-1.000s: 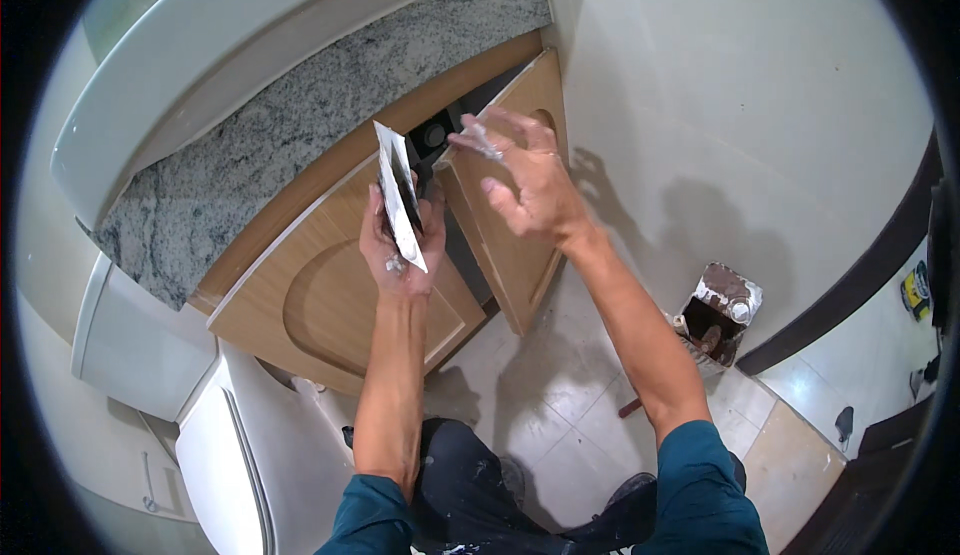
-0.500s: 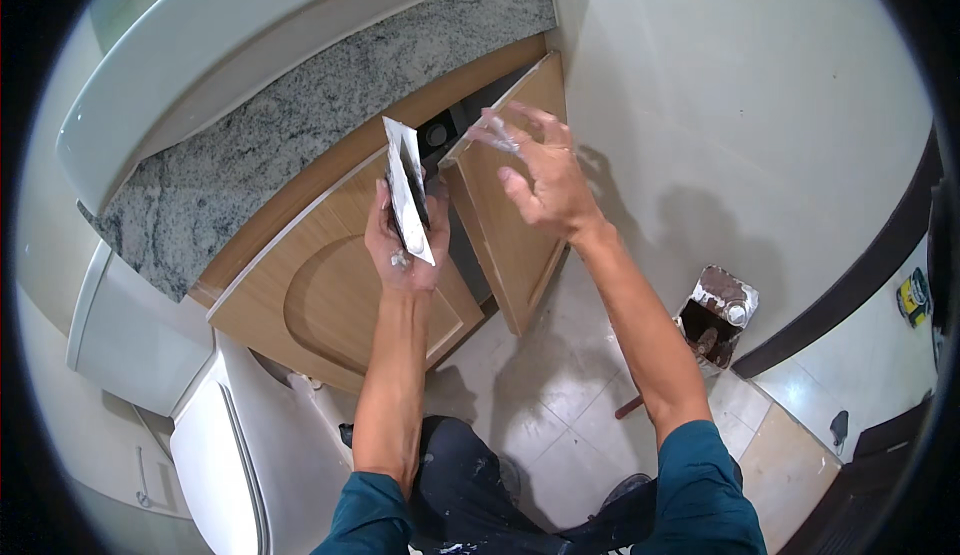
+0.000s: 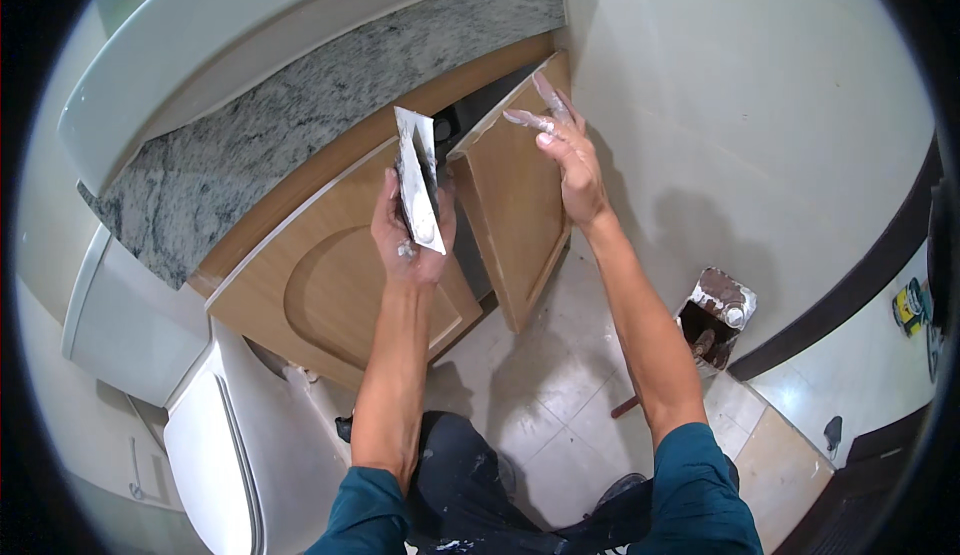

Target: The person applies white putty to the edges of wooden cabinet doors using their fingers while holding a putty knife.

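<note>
— What is the left hand [image 3: 408, 240] doing?
— It is closed around a flat putty trowel [image 3: 417, 180], holding it upright in front of the wooden cabinet; white filler coats the blade.

— And the right hand [image 3: 567, 155]?
— Open, grasping nothing. Its fingers [image 3: 540, 105], smeared white, are spread against the top edge of the open cabinet door [image 3: 520, 215], just right of the trowel.

— What else is around?
— A speckled granite bench [image 3: 300, 125] above the cabinet, a white toilet [image 3: 230, 445] at lower left, and a smeared container of filler [image 3: 718, 310] on the tiled floor [image 3: 560, 395] by the wall.
</note>
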A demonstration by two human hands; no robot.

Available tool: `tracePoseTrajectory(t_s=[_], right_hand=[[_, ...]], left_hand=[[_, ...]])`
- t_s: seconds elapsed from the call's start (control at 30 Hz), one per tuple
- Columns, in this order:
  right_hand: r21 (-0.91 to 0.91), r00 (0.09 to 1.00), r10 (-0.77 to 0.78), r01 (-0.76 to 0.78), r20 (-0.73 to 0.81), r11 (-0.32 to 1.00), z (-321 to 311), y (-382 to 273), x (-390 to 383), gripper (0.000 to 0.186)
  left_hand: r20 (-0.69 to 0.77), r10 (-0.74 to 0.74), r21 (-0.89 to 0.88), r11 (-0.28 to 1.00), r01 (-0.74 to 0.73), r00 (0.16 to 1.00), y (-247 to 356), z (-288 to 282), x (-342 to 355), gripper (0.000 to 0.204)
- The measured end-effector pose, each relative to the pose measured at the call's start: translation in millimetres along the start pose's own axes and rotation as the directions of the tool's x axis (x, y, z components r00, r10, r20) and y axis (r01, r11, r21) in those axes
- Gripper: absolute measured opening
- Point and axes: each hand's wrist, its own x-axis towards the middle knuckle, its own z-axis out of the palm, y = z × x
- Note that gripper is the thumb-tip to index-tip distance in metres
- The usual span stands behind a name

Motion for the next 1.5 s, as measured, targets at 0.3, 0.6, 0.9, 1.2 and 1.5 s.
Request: tracePoseTrajectory(t_s=[0.3,0.6,0.9,1.2,1.5], right_hand=[[-0.342,0.984,-0.178,0.173,0.015,0.924,8.9,4.2,5.1,0.034],[-0.308,0.972,-0.237,0.226,0.001,0.924,27.4,-5.0,9.8,0.036],[-0.496,0.941,-0.297,0.338,0.162,0.800,24.8,-1.5,-5.4,0.038],[-0.516,0.955,-0.281,0.288,0.094,0.807,27.4,-2.6,-11.8,0.044],[-0.251,0.976,-0.128,0.081,-0.176,0.964,37.5,8.1,-19.0,0.049]], left_hand=[[-0.073,0.014,-0.036,0.999,-0.017,0.997,-1.2,7.7,-1.9,0.026],[-0.026,0.015,-0.004,1.000,-0.016,1.000,2.8,0.2,-1.6,0.030],[-0.051,0.036,0.015,0.999,-0.035,0.998,0.4,9.0,-0.6,0.029],[-0.176,0.068,0.020,0.998,-0.066,0.982,-6.4,20.8,-2.2,0.029],[-0.100,0.045,0.046,0.998,-0.041,0.994,-3.0,6.8,-0.4,0.030]])
